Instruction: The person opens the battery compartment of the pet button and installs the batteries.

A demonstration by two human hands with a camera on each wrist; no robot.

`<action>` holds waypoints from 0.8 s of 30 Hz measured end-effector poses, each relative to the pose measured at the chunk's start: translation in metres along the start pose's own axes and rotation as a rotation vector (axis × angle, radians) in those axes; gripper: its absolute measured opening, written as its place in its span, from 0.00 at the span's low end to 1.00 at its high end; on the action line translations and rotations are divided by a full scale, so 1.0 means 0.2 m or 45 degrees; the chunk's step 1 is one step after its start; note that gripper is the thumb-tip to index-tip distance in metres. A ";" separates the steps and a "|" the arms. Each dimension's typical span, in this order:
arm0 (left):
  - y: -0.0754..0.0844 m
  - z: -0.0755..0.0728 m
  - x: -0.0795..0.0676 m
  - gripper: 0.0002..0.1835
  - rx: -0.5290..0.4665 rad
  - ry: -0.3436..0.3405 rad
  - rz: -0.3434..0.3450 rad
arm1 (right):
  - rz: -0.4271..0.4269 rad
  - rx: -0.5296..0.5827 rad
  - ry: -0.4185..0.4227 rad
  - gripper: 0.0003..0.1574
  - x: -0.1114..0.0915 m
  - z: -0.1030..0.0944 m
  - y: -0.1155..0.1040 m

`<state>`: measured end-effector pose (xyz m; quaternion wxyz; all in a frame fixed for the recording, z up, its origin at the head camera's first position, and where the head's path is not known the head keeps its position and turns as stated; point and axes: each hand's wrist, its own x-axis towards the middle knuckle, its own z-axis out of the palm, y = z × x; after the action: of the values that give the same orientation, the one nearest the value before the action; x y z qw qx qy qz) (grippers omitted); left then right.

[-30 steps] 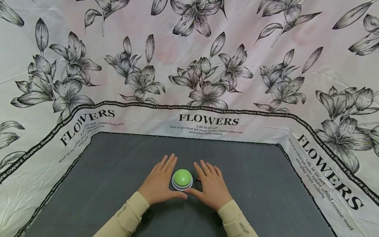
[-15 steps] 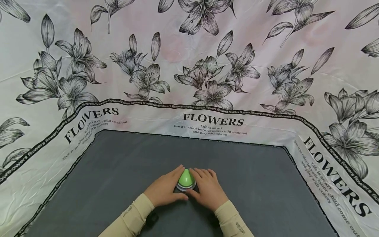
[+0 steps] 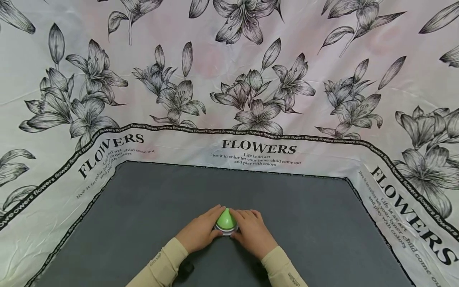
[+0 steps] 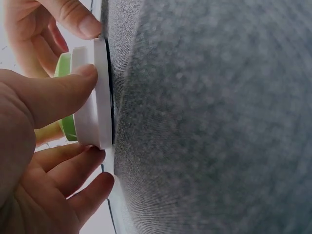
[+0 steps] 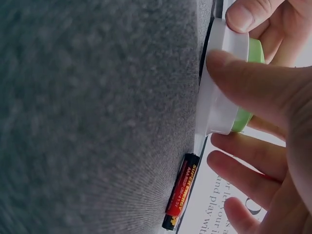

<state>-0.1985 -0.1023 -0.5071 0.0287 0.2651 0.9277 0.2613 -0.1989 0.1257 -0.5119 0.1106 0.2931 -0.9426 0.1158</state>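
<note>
A round push button (image 3: 226, 221) with a green domed top and a white base sits on the dark grey table in front of me, top facing up. My left hand (image 3: 199, 231) grips its left side. In the left wrist view the thumb (image 4: 73, 95) presses the white base (image 4: 101, 109) while fingers curl round the far side. From the right, my right hand (image 3: 254, 234) holds the same button, its thumb (image 5: 243, 80) against the base. Beside the button lies a red and black AAA battery (image 5: 181, 191), seen in the right wrist view and hidden behind the right hand from above.
The grey tabletop (image 3: 305, 215) has a white border printed with the word FLOWERS. Beyond it rises a pale cloth (image 3: 208, 103) with black line-drawn lilies. Long beige sleeves (image 3: 157, 263) cover both forearms.
Both hands, earlier spread open on either side of the button, have closed in and now hold it. Their thumbs have come up to the base. The view has shifted slightly.
</note>
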 end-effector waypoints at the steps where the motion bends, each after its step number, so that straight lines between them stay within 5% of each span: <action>1: 0.00 0.01 0.00 0.39 0.002 -0.004 0.010 | 0.006 0.000 0.001 0.45 -0.01 0.00 0.00; 15: -0.01 -0.04 -0.01 0.36 -0.188 -0.035 -0.018 | 0.007 0.097 -0.029 0.37 -0.01 -0.04 -0.01; 24: 0.02 -0.06 -0.01 0.36 -0.287 -0.032 -0.071 | 0.024 0.207 -0.088 0.46 -0.01 -0.07 -0.01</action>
<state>-0.1983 -0.1059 -0.4956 0.0770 0.2376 0.8990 0.3598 -0.1951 0.1292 -0.4988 0.0527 0.2959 -0.9361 0.1828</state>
